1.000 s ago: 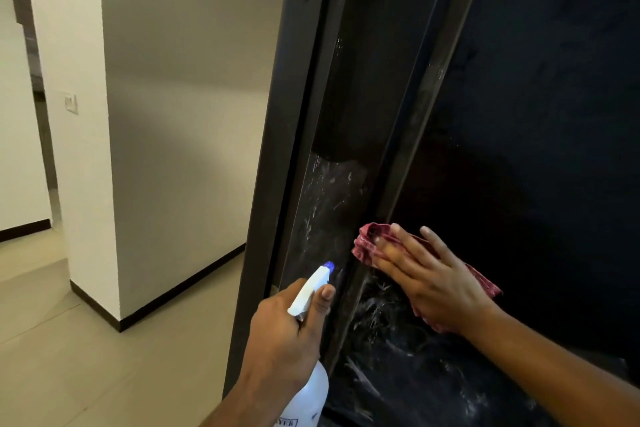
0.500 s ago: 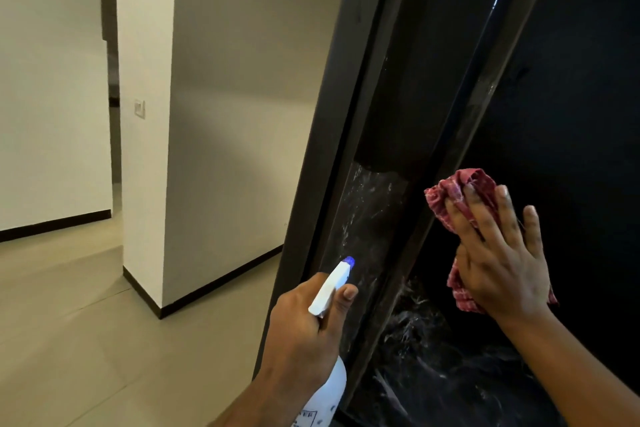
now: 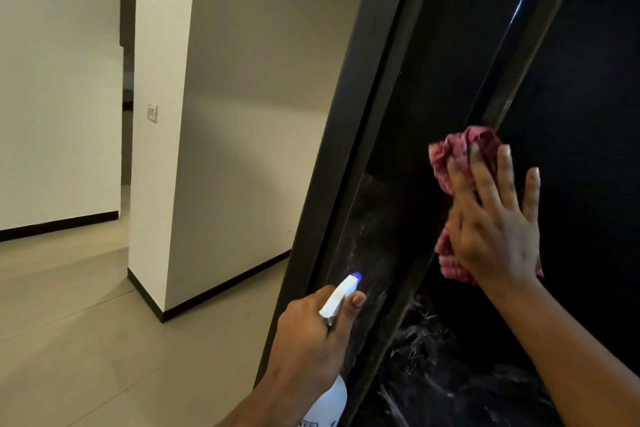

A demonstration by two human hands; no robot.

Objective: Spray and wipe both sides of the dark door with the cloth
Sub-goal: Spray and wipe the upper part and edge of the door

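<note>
— How were the fingers (image 3: 507, 180) of the right hand (image 3: 495, 232) laid?

— They were spread nearly straight and pressed flat over the red cloth (image 3: 450, 159). The cloth was pinned against the dark door (image 3: 581, 87), just beside its glossy strip (image 3: 512, 55). Nothing was curled round the cloth; it was held by pressure alone.

— And the left hand (image 3: 311, 336)?

— It was wrapped round the neck of the white spray bottle (image 3: 329, 402), with one digit laid alongside the spray head. The blue nozzle was aimed at the door's edge.

— What was changed from a second before?

— The right fingers had then been pointed across toward the strip; now they were pointed up the door. The cloth had been carried higher, above the wet streaks (image 3: 426, 350). The grip on the bottle was kept as it was.

— What was counted?

— Two hands, one cloth, one spray bottle and one door were counted. Beyond them, one wall switch (image 3: 152, 113) was seen on a white pillar (image 3: 156, 201), above a pale tiled floor (image 3: 69, 322).
</note>
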